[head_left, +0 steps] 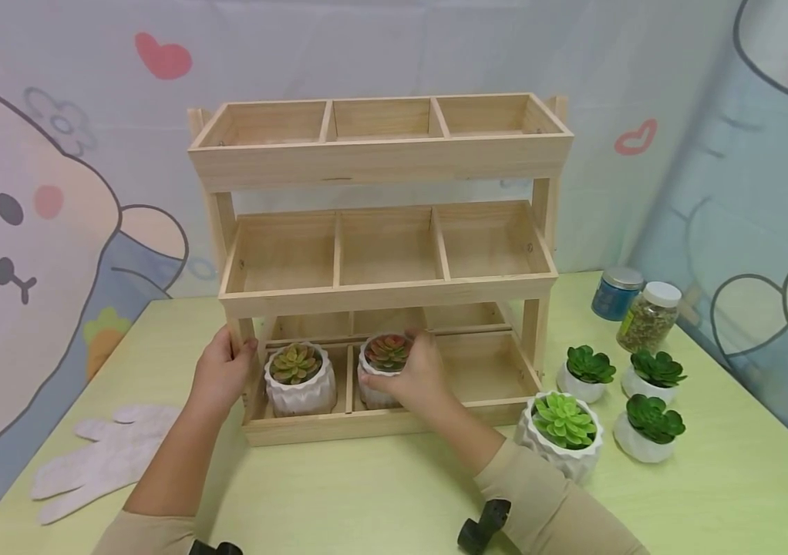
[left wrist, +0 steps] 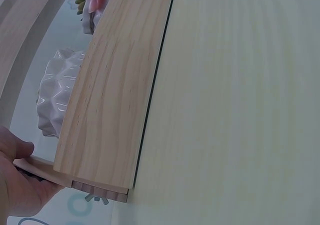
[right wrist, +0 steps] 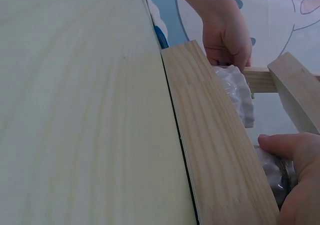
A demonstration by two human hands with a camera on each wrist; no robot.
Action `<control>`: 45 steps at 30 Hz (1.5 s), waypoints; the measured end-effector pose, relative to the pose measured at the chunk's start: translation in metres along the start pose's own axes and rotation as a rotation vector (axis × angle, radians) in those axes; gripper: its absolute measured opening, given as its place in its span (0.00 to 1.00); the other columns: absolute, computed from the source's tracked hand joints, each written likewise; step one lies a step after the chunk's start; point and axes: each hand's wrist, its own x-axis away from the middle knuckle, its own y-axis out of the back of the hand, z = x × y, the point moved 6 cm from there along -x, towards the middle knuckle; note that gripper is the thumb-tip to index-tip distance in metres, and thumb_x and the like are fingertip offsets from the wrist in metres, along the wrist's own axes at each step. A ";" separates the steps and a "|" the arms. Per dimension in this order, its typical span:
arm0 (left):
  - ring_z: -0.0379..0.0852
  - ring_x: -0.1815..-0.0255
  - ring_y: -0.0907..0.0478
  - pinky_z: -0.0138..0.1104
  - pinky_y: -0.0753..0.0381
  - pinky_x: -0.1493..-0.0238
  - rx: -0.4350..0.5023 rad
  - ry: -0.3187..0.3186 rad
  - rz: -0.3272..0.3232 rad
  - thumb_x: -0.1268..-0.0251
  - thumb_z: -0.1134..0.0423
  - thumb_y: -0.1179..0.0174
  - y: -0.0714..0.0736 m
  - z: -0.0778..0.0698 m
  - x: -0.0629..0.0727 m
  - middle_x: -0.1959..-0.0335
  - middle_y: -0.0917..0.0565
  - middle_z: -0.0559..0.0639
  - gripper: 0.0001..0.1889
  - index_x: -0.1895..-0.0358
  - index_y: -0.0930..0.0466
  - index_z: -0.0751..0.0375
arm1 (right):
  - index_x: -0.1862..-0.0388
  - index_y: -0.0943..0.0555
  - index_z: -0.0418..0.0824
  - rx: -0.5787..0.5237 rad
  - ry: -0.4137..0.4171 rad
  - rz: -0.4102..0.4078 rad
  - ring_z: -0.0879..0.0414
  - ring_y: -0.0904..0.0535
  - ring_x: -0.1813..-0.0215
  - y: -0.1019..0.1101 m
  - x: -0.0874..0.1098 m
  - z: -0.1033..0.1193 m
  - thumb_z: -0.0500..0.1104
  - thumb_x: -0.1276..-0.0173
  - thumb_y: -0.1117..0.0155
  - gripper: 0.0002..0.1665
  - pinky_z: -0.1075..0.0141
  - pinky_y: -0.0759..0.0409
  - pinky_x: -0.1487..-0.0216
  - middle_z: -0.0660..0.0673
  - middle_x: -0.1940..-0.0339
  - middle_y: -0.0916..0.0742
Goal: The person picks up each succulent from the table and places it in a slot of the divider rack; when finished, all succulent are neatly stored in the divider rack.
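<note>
A three-tier wooden plant stand (head_left: 380,166) has three compartments in each tier. My left hand (head_left: 222,374) grips its left side post low down, with the thumb along the wood in the left wrist view. In the middle compartment of the bottom tier is a potted succulent (head_left: 388,352) with reddish leaves and a white pot. My right hand (head_left: 425,378) holds that pot, thumb at the front and fingers round its right side. A second potted succulent (head_left: 297,364), yellow-green with a ridged white pot, sits in the bottom left compartment. The front board hides the pots' bases.
Right of the stand are a bright green potted succulent (head_left: 564,422) and several small dark green ones (head_left: 647,439). Behind them stand a blue tin (head_left: 616,297) and a white-lidded jar (head_left: 649,317). White gloves (head_left: 106,462) lie at the left.
</note>
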 end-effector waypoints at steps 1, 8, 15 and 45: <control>0.69 0.40 0.34 0.59 0.32 0.45 0.000 -0.001 0.000 0.25 0.60 0.57 0.000 0.000 0.000 0.39 0.33 0.71 0.22 0.35 0.42 0.69 | 0.38 0.39 0.26 0.005 0.010 -0.004 0.41 0.28 0.47 0.000 0.000 0.000 0.52 0.62 0.17 0.59 0.52 0.27 0.44 0.34 0.49 0.26; 0.68 0.41 0.33 0.59 0.31 0.45 -0.012 -0.004 -0.005 0.25 0.59 0.57 0.000 0.001 0.000 0.40 0.32 0.71 0.22 0.36 0.42 0.70 | 0.38 0.39 0.28 0.067 0.035 -0.007 0.42 0.27 0.47 -0.003 0.001 -0.002 0.54 0.63 0.17 0.60 0.52 0.26 0.45 0.35 0.50 0.25; 0.68 0.41 0.33 0.59 0.31 0.46 -0.013 -0.009 -0.009 0.25 0.60 0.57 0.000 0.001 -0.001 0.40 0.32 0.71 0.22 0.36 0.41 0.70 | 0.37 0.40 0.30 0.069 0.021 -0.002 0.42 0.28 0.47 -0.004 0.001 -0.003 0.55 0.63 0.18 0.60 0.52 0.26 0.45 0.36 0.49 0.26; 0.68 0.41 0.33 0.58 0.31 0.46 -0.003 -0.006 -0.006 0.25 0.60 0.57 0.000 0.001 -0.001 0.39 0.32 0.71 0.22 0.36 0.41 0.69 | 0.30 0.41 0.37 0.048 0.037 0.078 0.47 0.38 0.33 0.061 0.053 0.028 0.61 0.64 0.20 0.66 0.48 0.40 0.35 0.42 0.32 0.33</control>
